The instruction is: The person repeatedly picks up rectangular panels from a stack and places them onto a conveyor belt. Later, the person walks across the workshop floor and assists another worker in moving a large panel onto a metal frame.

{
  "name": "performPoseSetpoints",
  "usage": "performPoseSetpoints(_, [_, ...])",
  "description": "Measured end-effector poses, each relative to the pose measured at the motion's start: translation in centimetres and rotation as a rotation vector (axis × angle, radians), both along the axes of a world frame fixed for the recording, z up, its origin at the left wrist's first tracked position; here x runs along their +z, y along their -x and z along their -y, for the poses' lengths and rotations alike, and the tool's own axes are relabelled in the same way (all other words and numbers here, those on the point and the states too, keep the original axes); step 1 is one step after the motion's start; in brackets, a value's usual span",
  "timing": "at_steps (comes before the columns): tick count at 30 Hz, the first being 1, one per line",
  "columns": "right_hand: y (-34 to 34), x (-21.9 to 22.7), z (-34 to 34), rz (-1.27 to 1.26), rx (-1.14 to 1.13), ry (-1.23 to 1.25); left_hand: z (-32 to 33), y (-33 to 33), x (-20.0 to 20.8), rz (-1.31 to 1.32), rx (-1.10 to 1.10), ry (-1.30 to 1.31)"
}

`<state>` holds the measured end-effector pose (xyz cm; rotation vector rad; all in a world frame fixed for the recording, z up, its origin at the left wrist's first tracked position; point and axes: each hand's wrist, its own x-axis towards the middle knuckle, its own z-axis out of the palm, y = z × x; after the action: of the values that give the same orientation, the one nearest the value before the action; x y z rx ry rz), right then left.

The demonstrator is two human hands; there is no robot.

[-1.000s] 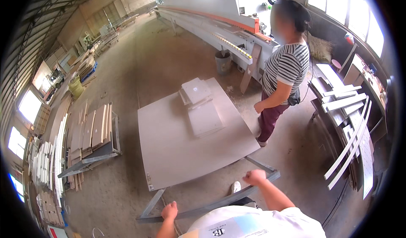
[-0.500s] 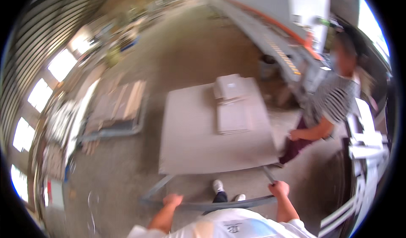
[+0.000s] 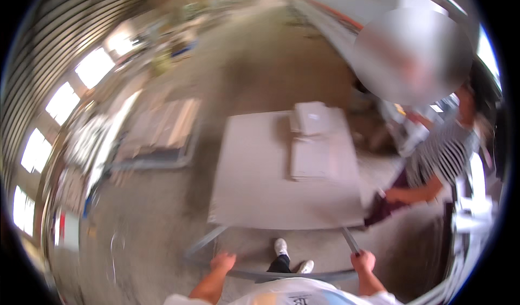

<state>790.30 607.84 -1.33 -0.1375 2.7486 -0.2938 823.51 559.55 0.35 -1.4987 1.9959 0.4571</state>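
Observation:
A grey metal cart handle [image 3: 319, 276] curves across just in front of my body. My left hand [image 3: 223, 261] is closed around its left part, and my right hand [image 3: 363, 261] grips its right end, by the slanting side bar. Beyond the handle lies a large flat stack of brown cardboard sheets [image 3: 249, 175], which hides most of the cart. Smaller cardboard pieces sit on the sheets right of centre: a bundle [image 3: 309, 161] on the near side and another pile [image 3: 314, 119] behind it.
A person in a striped top [image 3: 441, 150] stands close at the cart's right side. A long grey machine [image 3: 325, 31] runs along the far right. To the left, another low cart [image 3: 157, 129] carries cardboard, with more stacked material [image 3: 89, 148] along the windowed wall. Concrete floor [image 3: 249, 66] stretches ahead.
The cart and its load sit slightly farther right and lower in the view. The person beside it also appears farther right. Both my hands keep their hold on the handle.

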Motion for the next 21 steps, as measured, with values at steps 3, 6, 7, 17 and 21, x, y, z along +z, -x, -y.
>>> performPoseSetpoints(3, [1.4,1.7,1.1,0.032,-0.015,-0.008,-1.7,-0.2,0.2,0.009,-0.039,0.105])
performPoseSetpoints(6, [2.0,3.1,0.9,0.102,-0.076,-0.022,-0.7,0.9,-1.2,-0.061,-0.125,0.121])
performPoseSetpoints(7, [2.0,3.3,0.6,0.116,-0.096,-0.012,-1.7,2.8,2.1,-0.090,-0.143,0.076])
performPoseSetpoints(17, [2.8,2.6,1.3,0.113,-0.073,-0.027,-1.9,3.1,2.8,-0.114,-0.150,0.085])
performPoseSetpoints(21, [3.4,3.5,1.6,0.147,-0.091,-0.041,-2.0,3.8,3.1,-0.115,-0.156,0.062])
